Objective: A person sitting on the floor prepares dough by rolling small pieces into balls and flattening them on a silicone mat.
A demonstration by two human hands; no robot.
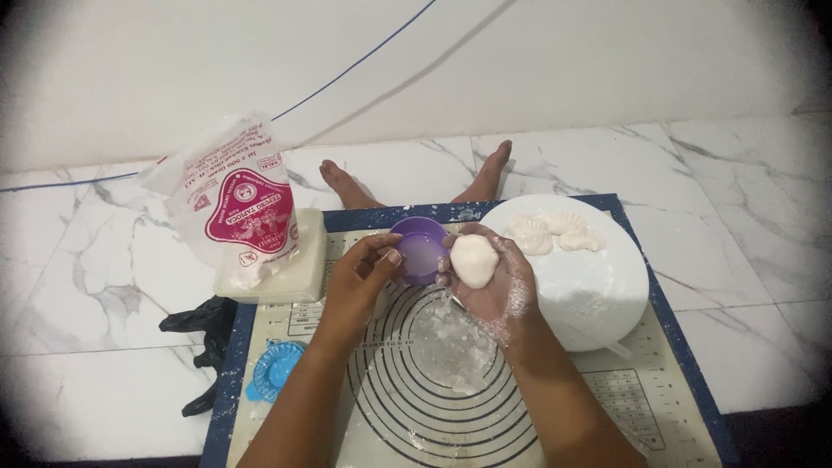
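While the right hand (pixel 498 282) cups a dough disc (pixel 474 260) in curled fingers, the left hand (pixel 364 277) reaches the purple bowl (pixel 419 250) — fingers pressed together at its rim. Shaped dumplings (pixel 555 234) lie on the white plate (pixel 598 295).

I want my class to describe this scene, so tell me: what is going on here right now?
A person sits on a marble floor over a baking mat. The right hand cradles a flat round of white dough in its floury palm. The left hand has its fingertips at the rim of a small purple bowl. Three shaped dumplings lie on a white plate. A flour bag and a blue dumpling mould sit to the left.
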